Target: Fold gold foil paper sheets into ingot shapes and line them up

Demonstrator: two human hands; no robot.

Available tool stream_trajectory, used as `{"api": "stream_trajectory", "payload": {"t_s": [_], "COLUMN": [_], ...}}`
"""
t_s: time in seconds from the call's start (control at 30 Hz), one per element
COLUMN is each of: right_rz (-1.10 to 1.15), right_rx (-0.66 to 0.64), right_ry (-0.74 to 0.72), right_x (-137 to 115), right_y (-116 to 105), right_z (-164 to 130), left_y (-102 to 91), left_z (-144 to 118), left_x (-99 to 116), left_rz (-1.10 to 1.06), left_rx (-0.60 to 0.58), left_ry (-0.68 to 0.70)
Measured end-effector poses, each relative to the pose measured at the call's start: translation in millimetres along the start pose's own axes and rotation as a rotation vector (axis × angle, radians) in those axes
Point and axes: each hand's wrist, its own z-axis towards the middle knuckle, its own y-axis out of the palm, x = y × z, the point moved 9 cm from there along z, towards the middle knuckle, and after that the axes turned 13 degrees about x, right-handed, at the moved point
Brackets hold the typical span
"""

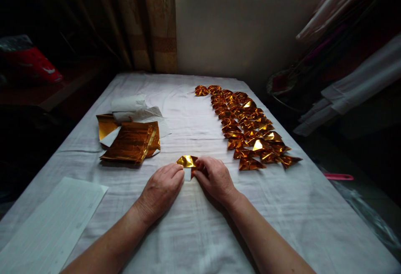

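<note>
Between my two hands, near the middle of the cloth-covered table, lies a partly folded piece of gold foil paper, with its white back showing at the front. My left hand has its fingers closed on the paper's left side. On the right side, my right hand pinches the edge between thumb and fingers. To the left is a stack of flat gold foil sheets. Rows of folded gold foil pieces, shaped with pointed ends, stand to the right.
White tissue paper lies behind the foil stack. A pale sheet rests at the table's front left. Clothes hang along the right side, and a pink handle shows beyond the right edge. A red bag sits at far left.
</note>
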Motion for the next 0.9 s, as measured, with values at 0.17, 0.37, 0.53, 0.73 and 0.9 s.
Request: {"api": "stream_trajectory", "payload": {"t_s": [0.17,0.37,0.53,0.73,0.9], "right_rz": [-0.006,-0.021,-0.025,-0.067,-0.090], "right_rx": [-0.002,-0.010,0.014,0.112,0.191], "right_ry": [0.044,0.090,0.093,0.075,0.054], "right_x": [1.7,4.4,6.7,9.0,7.3], "right_y": [1.6,0.7,1.5,-1.3,-7.3], "right_z": [-0.5,0.3,0.5,-1.7,-2.9], "left_y": [4.9,2.2,4.5,0.1,-1.3], "left_z": [-1.3,-2.6,-2.7,1.0,-0.7], "left_x": [0.7,3.7,4.4,7.0,8.4], "left_rz": [-0.046,-0.081,-0.104,-0.113,-0.099], "left_rx": [-0.110,-0.163,-0.207,-0.148,-0.121], "left_ry": [-0.025,0.007,0.009,0.010,0.029]}}
